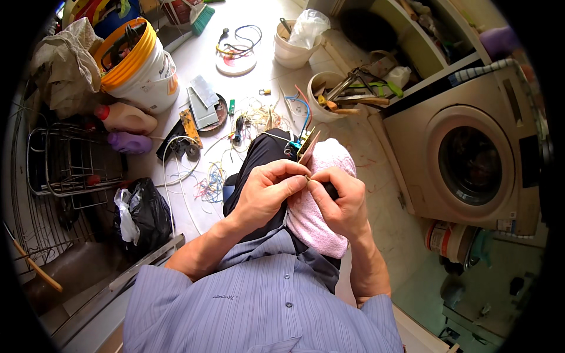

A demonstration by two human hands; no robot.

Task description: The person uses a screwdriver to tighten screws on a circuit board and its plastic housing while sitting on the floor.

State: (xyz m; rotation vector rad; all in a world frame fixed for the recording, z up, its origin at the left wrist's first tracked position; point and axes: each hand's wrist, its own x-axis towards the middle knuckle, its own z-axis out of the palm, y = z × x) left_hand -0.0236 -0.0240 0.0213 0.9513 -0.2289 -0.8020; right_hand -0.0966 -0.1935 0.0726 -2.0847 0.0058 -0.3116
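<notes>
Note circuit board (308, 149) just beyond left hand (266, 191), farther from right hand (344, 200), with both pinched on unidentifiable small piece (308, 177).

A washing machine (465, 156) stands at the right. Far left, a beige sack (65, 67) sits beside a white bucket (152, 82). Nearer on the left lie a pink bottle (130, 121), a purple bottle (130, 143) and a black bag (152, 215). At the far side are a green broom (203, 19) and a tub (290, 56) holding a clear bag (309, 28).
</notes>
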